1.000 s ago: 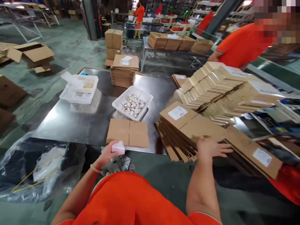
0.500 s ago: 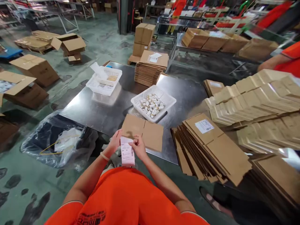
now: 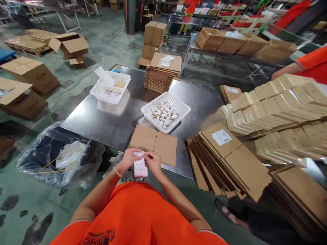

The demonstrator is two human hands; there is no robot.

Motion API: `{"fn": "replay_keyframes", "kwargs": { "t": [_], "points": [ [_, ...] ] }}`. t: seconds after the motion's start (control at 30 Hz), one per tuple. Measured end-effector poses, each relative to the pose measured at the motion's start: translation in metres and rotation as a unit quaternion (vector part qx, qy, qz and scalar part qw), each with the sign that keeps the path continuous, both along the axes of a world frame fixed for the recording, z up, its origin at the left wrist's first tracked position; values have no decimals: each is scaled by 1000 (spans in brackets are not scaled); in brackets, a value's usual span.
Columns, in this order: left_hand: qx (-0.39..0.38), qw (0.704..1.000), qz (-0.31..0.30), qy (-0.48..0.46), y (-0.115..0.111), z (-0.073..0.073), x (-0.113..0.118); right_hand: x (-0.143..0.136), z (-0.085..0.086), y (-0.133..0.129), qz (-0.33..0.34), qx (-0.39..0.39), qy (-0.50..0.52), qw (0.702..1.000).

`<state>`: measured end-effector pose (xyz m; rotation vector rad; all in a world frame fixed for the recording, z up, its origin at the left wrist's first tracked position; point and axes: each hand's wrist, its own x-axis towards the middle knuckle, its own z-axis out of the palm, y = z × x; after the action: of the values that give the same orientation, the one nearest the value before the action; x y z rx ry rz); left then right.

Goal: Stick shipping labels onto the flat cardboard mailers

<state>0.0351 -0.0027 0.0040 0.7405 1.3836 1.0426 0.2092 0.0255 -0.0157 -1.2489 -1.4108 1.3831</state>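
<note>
Both hands are together at the near edge of the metal table. My left hand (image 3: 129,159) pinches the top left of a printed white label strip (image 3: 140,170), which hangs down in front of my orange shirt. The fingers of my right hand (image 3: 153,163) are closed on the strip's upper right corner. The top of the strip looks folded or bent over between the hands. Just beyond them, a flat folded cardboard box (image 3: 165,147) lies on the table. A white basket (image 3: 184,108) behind it holds several small white rolls or bottles.
Another white basket (image 3: 94,91) stands at the table's far left. Stacked flat cartons (image 3: 163,76) are at the back, and a leaning pile of labelled cartons (image 3: 237,163) is at right. A bag-lined bin (image 3: 95,163) sits low left. A person's orange sleeve (image 3: 313,59) shows at far right.
My hands have moved down slightly and come closer together. The strip's upper part, flat before, now looks bent over between my fingers. The view has shifted slightly.
</note>
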Motion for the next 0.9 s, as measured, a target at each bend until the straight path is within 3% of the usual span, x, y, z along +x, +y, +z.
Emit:
{"fn": "replay_keyframes", "kwargs": {
  "t": [0.1, 0.2, 0.33, 0.43, 0.53, 0.63, 0.7, 0.8, 0.9],
  "points": [
    [-90, 994, -52, -19, -2, -8, -4, 2, 0, 19, -28, 64, -54, 996],
    [-163, 979, -112, -50, -12, -19, -7, -4, 4, 68, -77, 87, -126, 985],
    [-189, 972, -124, -60, -19, -35, -6, -23, 5, 136, -87, 60, -217, 970],
    [-195, 971, -126, -50, -24, -46, -7, -32, 0, 159, -68, 49, -330, 940],
    [-201, 969, -143, -35, -42, -55, -15, -34, -5, 158, -55, 65, -382, 920],
    [-198, 968, -149, 37, -63, -64, -28, -43, -10, 141, -54, 124, -394, 909],
    [-174, 967, -143, 116, -69, -66, -37, -59, -16, 125, 2, 184, -394, 900],
    [-113, 960, -148, 211, -60, -61, -49, -81, -27, 106, 112, 201, -388, 892],
    [-68, 945, -189, 256, -41, -47, -51, -69, -27, 107, 99, 155, -410, 893]
  ]
}}
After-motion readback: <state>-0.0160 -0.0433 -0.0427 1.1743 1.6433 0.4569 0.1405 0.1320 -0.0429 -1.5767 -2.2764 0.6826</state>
